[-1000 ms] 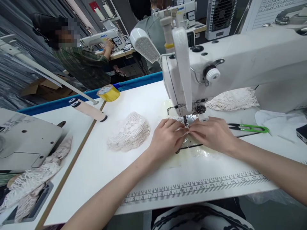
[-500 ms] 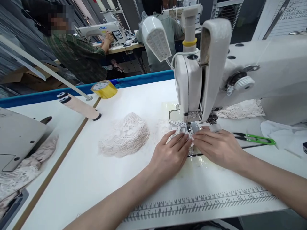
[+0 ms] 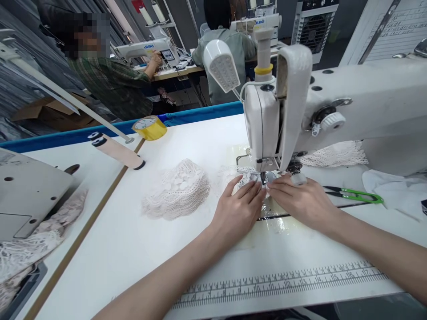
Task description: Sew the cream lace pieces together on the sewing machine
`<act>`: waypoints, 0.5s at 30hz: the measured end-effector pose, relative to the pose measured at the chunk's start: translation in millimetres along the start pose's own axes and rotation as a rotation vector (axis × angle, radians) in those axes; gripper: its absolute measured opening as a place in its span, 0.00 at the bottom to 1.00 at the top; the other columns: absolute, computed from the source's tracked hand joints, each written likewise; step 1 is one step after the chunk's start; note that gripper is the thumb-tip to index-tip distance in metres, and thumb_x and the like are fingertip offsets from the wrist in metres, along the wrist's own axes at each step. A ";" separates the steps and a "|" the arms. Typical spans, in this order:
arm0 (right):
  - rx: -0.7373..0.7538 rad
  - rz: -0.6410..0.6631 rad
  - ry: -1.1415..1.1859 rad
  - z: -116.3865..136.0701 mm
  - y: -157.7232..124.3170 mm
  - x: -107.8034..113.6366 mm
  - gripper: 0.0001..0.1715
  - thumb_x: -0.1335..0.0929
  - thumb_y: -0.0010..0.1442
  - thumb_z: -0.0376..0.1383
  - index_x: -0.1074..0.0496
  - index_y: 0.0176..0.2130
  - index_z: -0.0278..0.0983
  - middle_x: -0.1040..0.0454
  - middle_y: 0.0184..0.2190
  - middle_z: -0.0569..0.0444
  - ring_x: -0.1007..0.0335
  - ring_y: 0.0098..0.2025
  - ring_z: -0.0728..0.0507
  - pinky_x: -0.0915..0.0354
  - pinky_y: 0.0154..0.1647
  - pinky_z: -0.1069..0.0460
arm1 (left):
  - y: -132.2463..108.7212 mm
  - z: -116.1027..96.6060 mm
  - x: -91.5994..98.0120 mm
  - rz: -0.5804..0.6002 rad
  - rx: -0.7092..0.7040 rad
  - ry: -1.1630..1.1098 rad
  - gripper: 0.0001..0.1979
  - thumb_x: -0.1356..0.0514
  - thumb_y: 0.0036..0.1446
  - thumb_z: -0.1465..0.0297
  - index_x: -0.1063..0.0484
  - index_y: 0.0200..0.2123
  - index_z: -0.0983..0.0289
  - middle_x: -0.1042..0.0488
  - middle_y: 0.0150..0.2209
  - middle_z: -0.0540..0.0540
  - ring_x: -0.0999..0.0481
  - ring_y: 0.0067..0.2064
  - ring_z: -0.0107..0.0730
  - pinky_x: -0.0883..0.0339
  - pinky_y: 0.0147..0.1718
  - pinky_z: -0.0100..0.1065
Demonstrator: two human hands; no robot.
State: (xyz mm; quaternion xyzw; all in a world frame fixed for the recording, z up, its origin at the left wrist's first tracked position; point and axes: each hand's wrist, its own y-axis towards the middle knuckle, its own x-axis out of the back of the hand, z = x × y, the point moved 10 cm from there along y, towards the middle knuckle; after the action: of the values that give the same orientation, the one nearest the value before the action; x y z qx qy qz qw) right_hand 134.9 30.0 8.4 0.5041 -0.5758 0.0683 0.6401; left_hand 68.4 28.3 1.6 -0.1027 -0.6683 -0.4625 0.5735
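A white sewing machine [image 3: 333,111] stands on the white table [image 3: 140,240]. Under its needle lies a small piece of white lace [image 3: 248,179]. My left hand [image 3: 238,211] rests flat on the lace, fingers stretched toward the needle. My right hand [image 3: 300,201] lies beside it on the right, fingertips pressed together on the lace edge just in front of the presser foot. A stack of white lace pieces [image 3: 176,190] sits to the left of my left hand.
Green thread snips [image 3: 356,194] lie right of my right hand. More lace [image 3: 336,154] lies behind the machine arm. A yellow tape roll [image 3: 150,127] and a pink tube [image 3: 116,152] sit at the back left. A ruler strip [image 3: 283,284] runs along the front edge. Other people work at machines behind.
My view has shifted, showing the machine head more from the front. My left fingers have stretched out flatter over the lace; both hands stay at the needle.
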 end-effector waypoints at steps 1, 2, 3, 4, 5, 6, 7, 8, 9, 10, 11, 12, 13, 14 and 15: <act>-0.005 0.005 -0.005 -0.9 0.2 -0.8 0.14 0.38 0.60 0.23 0.25 0.34 0.34 0.21 0.36 0.52 0.28 0.33 0.47 0.36 0.35 0.51 | 0.8 1.6 -1.1 0.003 0.008 -0.001 0.13 0.46 0.62 0.74 0.27 0.47 0.64 0.23 0.47 0.57 0.25 0.50 0.36 0.40 0.57 0.48; -0.008 0.012 -0.009 -1.4 0.2 -1.7 0.15 0.38 0.60 0.23 0.25 0.34 0.34 0.21 0.36 0.52 0.28 0.33 0.47 0.36 0.35 0.51 | 1.4 3.0 -2.1 0.007 0.015 0.001 0.13 0.46 0.62 0.74 0.27 0.47 0.64 0.23 0.47 0.57 0.25 0.50 0.36 0.40 0.57 0.48; -0.008 0.018 -0.013 -1.6 0.0 -2.4 0.15 0.38 0.59 0.22 0.25 0.35 0.34 0.21 0.36 0.52 0.28 0.33 0.46 0.36 0.35 0.51 | 1.7 4.1 -2.7 0.011 0.022 0.003 0.13 0.46 0.62 0.74 0.27 0.48 0.64 0.24 0.47 0.57 0.26 0.50 0.37 0.41 0.57 0.48; -0.008 0.022 -0.017 -1.6 -0.3 -2.8 0.15 0.38 0.59 0.22 0.25 0.36 0.34 0.21 0.35 0.51 0.28 0.34 0.46 0.35 0.36 0.51 | 1.7 4.6 -2.6 0.013 0.028 0.006 0.13 0.46 0.62 0.73 0.27 0.48 0.64 0.24 0.47 0.57 0.26 0.51 0.37 0.41 0.58 0.48; -0.008 0.024 -0.020 -1.5 -0.7 -2.8 0.15 0.38 0.58 0.22 0.25 0.37 0.33 0.21 0.35 0.51 0.27 0.35 0.46 0.35 0.36 0.51 | 1.3 4.4 -1.6 0.010 0.031 0.007 0.13 0.46 0.63 0.71 0.27 0.48 0.64 0.24 0.47 0.57 0.26 0.51 0.37 0.42 0.58 0.49; -0.007 0.022 -0.020 -1.1 -1.2 -2.2 0.14 0.38 0.58 0.22 0.24 0.38 0.32 0.21 0.35 0.50 0.27 0.35 0.45 0.35 0.36 0.51 | 0.5 3.2 0.0 0.004 0.029 0.006 0.13 0.45 0.63 0.70 0.27 0.48 0.65 0.24 0.47 0.57 0.26 0.51 0.38 0.42 0.58 0.49; -0.007 0.017 -0.017 -0.7 -1.7 -1.2 0.14 0.37 0.57 0.23 0.24 0.38 0.32 0.21 0.34 0.50 0.27 0.36 0.45 0.35 0.36 0.51 | -0.7 0.8 2.0 -0.001 0.019 0.003 0.13 0.45 0.62 0.68 0.27 0.48 0.65 0.24 0.47 0.57 0.26 0.51 0.38 0.43 0.59 0.49; -0.011 0.012 -0.008 -0.6 -2.1 -0.2 0.14 0.37 0.57 0.23 0.24 0.38 0.32 0.21 0.34 0.50 0.27 0.36 0.45 0.36 0.36 0.51 | -2.0 -2.4 4.1 -0.004 0.005 -0.002 0.14 0.44 0.62 0.67 0.27 0.48 0.66 0.23 0.47 0.57 0.26 0.51 0.38 0.43 0.59 0.48; -0.020 0.007 0.005 -1.0 -2.4 1.0 0.14 0.37 0.57 0.23 0.24 0.38 0.32 0.21 0.34 0.50 0.28 0.35 0.46 0.36 0.37 0.51 | -3.4 -5.6 6.0 -0.003 -0.009 -0.006 0.14 0.44 0.62 0.67 0.27 0.48 0.66 0.23 0.46 0.57 0.26 0.51 0.38 0.44 0.59 0.47; -0.032 0.004 0.021 -1.7 -2.6 2.0 0.14 0.37 0.58 0.23 0.24 0.39 0.32 0.21 0.35 0.51 0.28 0.34 0.46 0.36 0.37 0.51 | -4.8 -8.5 7.5 -0.001 -0.019 -0.008 0.14 0.44 0.62 0.67 0.27 0.47 0.67 0.23 0.46 0.56 0.26 0.51 0.37 0.44 0.59 0.47; -0.044 0.003 0.036 -2.4 -2.7 2.5 0.15 0.38 0.58 0.23 0.24 0.39 0.32 0.21 0.35 0.51 0.29 0.34 0.47 0.36 0.37 0.51 | -6.0 -10.6 8.5 0.003 -0.024 -0.009 0.14 0.44 0.62 0.67 0.27 0.47 0.67 0.22 0.45 0.56 0.26 0.50 0.36 0.44 0.59 0.46; -0.051 0.005 0.047 -2.7 -2.7 2.7 0.15 0.38 0.58 0.23 0.24 0.39 0.33 0.21 0.36 0.52 0.29 0.33 0.47 0.36 0.37 0.51 | -6.9 -11.9 9.2 0.007 -0.023 -0.009 0.14 0.45 0.63 0.67 0.27 0.47 0.67 0.22 0.45 0.56 0.25 0.49 0.35 0.43 0.59 0.46; -0.054 0.007 0.052 -2.6 -2.7 2.7 0.16 0.38 0.58 0.23 0.24 0.39 0.33 0.21 0.36 0.52 0.30 0.33 0.47 0.37 0.37 0.51 | -7.4 -12.4 9.7 0.009 -0.020 -0.009 0.14 0.45 0.63 0.67 0.27 0.47 0.66 0.22 0.44 0.56 0.25 0.49 0.35 0.43 0.59 0.46; -0.052 0.007 0.052 -2.1 -2.7 2.7 0.16 0.38 0.58 0.23 0.24 0.39 0.34 0.21 0.36 0.53 0.30 0.32 0.47 0.37 0.37 0.51 | -7.7 -12.7 10.2 0.008 -0.018 -0.008 0.14 0.46 0.63 0.66 0.27 0.47 0.66 0.22 0.44 0.55 0.25 0.49 0.35 0.43 0.58 0.46; -0.045 0.004 0.048 -1.2 -2.8 3.0 0.17 0.38 0.58 0.23 0.24 0.39 0.34 0.21 0.37 0.53 0.31 0.31 0.47 0.37 0.37 0.51 | -7.8 -12.9 10.5 0.004 -0.017 -0.008 0.14 0.46 0.63 0.66 0.27 0.47 0.65 0.22 0.44 0.55 0.25 0.49 0.35 0.43 0.58 0.46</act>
State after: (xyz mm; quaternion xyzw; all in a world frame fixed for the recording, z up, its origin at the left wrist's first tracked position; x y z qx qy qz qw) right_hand 138.6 28.1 9.5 0.4866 -0.5627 0.0688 0.6647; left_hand 68.4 10.4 5.7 -0.1110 -0.6664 -0.4667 0.5708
